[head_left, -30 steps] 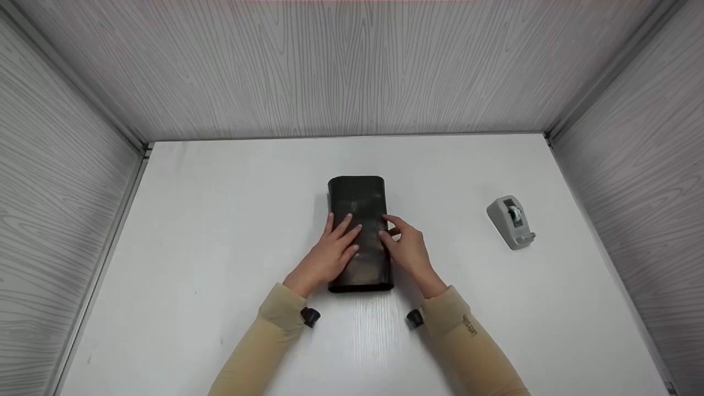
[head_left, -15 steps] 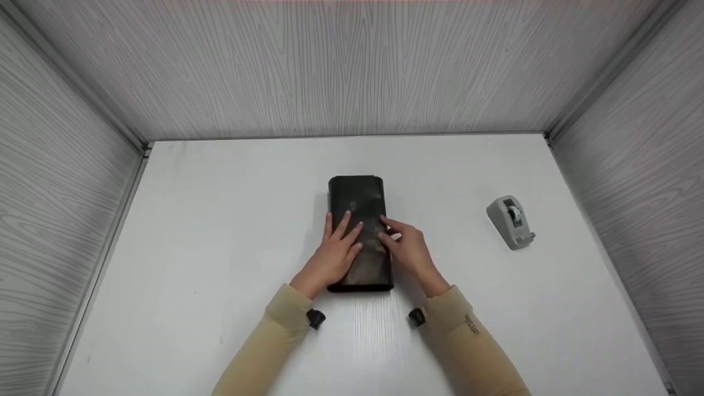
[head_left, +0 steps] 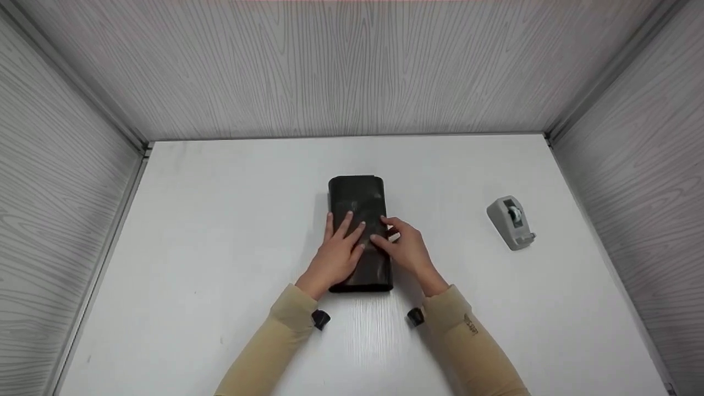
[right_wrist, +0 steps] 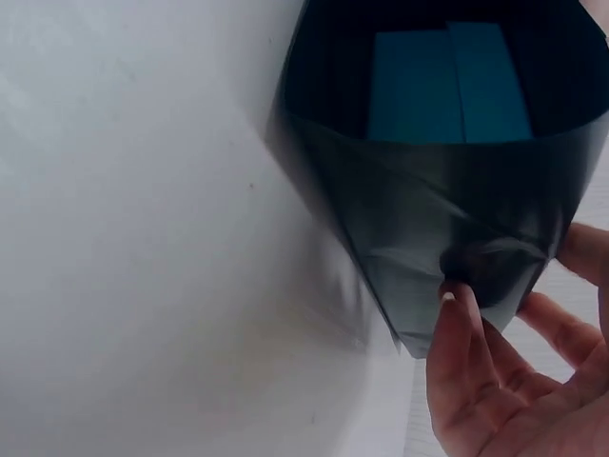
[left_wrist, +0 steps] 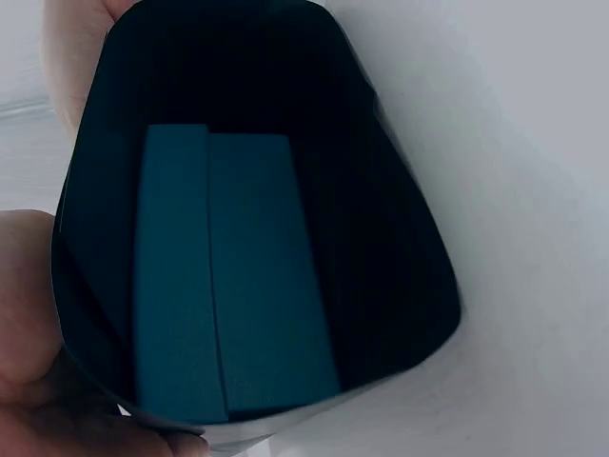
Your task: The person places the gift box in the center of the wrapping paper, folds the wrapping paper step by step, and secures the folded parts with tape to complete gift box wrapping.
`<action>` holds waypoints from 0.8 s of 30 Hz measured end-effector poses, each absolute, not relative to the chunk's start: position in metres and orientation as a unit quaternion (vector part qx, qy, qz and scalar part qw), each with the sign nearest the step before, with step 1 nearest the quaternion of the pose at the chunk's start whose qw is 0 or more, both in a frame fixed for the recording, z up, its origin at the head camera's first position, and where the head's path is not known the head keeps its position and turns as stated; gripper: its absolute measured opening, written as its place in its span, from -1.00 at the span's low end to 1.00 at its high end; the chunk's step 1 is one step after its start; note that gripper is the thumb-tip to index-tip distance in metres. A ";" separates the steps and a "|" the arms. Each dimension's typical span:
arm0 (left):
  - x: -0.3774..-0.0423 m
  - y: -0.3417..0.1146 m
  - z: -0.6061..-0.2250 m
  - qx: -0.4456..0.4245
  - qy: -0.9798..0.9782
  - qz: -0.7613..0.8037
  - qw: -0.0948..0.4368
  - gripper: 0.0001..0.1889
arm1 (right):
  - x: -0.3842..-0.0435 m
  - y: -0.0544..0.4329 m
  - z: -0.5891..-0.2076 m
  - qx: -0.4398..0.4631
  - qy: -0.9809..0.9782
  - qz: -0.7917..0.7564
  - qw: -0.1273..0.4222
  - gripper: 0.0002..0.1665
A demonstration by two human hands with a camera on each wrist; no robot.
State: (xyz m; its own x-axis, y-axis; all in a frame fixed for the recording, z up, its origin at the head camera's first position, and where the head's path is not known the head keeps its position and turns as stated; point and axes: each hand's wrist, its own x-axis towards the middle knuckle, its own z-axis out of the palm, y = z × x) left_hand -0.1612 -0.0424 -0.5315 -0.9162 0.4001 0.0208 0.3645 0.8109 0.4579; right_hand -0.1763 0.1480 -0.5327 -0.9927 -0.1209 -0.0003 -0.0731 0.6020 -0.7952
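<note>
A black glossy sheet (head_left: 357,192) lies wrapped as a flat, open-ended sleeve in the middle of the table. Through its near end, the left wrist view shows a teal box-like thing (left_wrist: 262,276) with a lengthwise seam or step. My left hand (head_left: 334,259) rests on top of the sleeve, fingers spread. At the sleeve's right edge, my right hand (head_left: 410,250) pinches the sheet, its thumb on the top face and its index finger farther up the edge. The right wrist view shows the thumb (right_wrist: 452,352) against the creased sheet; what its tip covers is hidden.
A grey tape dispenser (head_left: 511,223) stands on the white table (head_left: 220,220), right of the sleeve. Grey wood-grain panels (head_left: 352,71) close off the back and both sides. Small black devices (head_left: 320,319) sit at both wrists.
My left hand has slid slightly to the right on the sleeve. My right thumb has shifted a little left, farther onto the top face. The sleeve has hardly moved.
</note>
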 end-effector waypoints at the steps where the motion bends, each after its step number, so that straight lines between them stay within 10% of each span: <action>1: -0.161 -0.042 -0.532 0.198 0.951 0.235 0.039 -0.48 | -0.176 0.147 -0.532 -0.051 0.896 -0.440 0.028 -0.36; 24: -0.164 -0.061 -0.528 0.213 0.937 0.272 0.055 -0.52 | -0.166 0.140 -0.525 -0.054 0.932 -0.358 0.032 -0.30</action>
